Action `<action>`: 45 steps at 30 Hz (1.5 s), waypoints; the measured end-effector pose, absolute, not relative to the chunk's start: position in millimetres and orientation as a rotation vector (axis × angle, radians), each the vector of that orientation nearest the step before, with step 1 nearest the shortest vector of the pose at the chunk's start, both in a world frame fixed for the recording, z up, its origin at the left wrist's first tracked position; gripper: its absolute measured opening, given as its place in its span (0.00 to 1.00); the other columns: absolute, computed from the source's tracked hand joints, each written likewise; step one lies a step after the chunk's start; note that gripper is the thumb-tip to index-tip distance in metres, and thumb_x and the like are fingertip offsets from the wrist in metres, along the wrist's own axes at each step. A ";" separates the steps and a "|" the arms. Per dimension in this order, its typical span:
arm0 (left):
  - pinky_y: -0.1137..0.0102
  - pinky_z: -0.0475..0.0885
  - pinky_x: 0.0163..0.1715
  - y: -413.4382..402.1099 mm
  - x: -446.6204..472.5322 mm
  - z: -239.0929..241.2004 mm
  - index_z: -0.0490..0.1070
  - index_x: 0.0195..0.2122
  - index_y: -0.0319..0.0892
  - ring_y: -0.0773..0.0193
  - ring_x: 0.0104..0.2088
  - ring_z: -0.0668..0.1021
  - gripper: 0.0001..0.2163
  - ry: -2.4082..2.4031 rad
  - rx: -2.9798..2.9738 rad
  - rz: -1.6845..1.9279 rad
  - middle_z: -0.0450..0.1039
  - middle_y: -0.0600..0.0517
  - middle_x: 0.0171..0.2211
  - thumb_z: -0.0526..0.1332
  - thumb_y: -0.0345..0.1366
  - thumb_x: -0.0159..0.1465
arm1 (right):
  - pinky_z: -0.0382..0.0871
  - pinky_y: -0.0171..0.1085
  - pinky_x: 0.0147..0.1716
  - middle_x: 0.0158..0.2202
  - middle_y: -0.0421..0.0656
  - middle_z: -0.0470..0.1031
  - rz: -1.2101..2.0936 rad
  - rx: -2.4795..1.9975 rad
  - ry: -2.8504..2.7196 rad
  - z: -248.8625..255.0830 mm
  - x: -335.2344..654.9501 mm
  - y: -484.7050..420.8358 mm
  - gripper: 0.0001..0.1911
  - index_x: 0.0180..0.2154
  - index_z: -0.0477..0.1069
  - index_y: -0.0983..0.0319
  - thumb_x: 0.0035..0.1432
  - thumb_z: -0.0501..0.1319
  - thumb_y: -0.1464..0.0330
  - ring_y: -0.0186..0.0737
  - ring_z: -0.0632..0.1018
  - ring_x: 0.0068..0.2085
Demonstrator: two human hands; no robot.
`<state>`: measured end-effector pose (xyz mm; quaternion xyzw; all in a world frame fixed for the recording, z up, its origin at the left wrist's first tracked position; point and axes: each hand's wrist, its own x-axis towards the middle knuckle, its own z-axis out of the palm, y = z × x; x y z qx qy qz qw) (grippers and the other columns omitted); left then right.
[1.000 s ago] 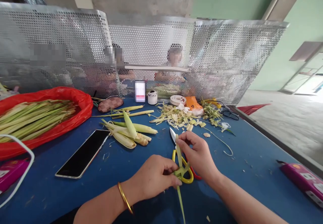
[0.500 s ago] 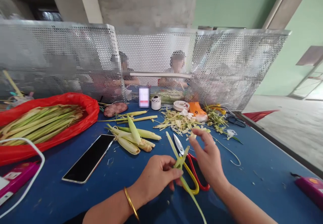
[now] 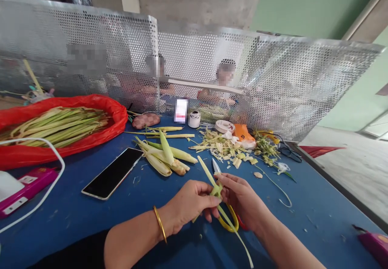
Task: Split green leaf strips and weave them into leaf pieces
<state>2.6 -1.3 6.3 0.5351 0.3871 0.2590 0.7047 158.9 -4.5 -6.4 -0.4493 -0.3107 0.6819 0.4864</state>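
The right hand [image 3: 242, 198], spread open above the scissors [image 3: 226, 210] before, now joins the left hand [image 3: 189, 204] pinching the folded leaf strip [image 3: 217, 190].

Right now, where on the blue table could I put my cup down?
Bare table lies right of the hands, and between the phone and the left hand. Scraps crowd the back; a red bag fills the left.

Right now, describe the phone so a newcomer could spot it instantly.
Start at the red bag of green stalks on the blue table. Just in front of it, left of the left hand, lies the phone: a flat slab with a dark screen, unlike the pink box beside it.
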 end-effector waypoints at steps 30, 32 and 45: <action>0.74 0.62 0.19 6.6 1.4 7.2 0.77 0.28 0.35 0.73 0.17 0.67 0.14 0.778 1.043 0.887 0.76 0.49 0.26 0.65 0.44 0.54 | 0.63 0.34 0.32 0.27 0.43 0.69 1.211 -1.224 -1.428 -25.6 135.5 -23.1 0.23 0.21 0.73 0.63 0.54 0.60 0.51 0.39 0.69 0.31; 0.74 0.64 0.19 7.4 1.2 7.0 0.77 0.28 0.35 0.69 0.20 0.71 0.14 0.825 1.011 0.891 0.77 0.48 0.26 0.66 0.44 0.53 | 0.63 0.34 0.32 0.27 0.42 0.69 1.250 -1.189 -1.481 -22.6 135.7 -25.0 0.21 0.20 0.72 0.63 0.56 0.60 0.55 0.39 0.69 0.31; 0.73 0.67 0.21 4.1 1.7 11.6 0.75 0.40 0.39 0.65 0.22 0.76 0.14 1.028 0.839 0.895 0.79 0.49 0.28 0.66 0.40 0.54 | 0.67 0.33 0.36 0.35 0.44 0.73 1.157 -0.935 -1.927 -6.8 132.7 -31.4 0.18 0.25 0.70 0.61 0.64 0.52 0.63 0.38 0.74 0.36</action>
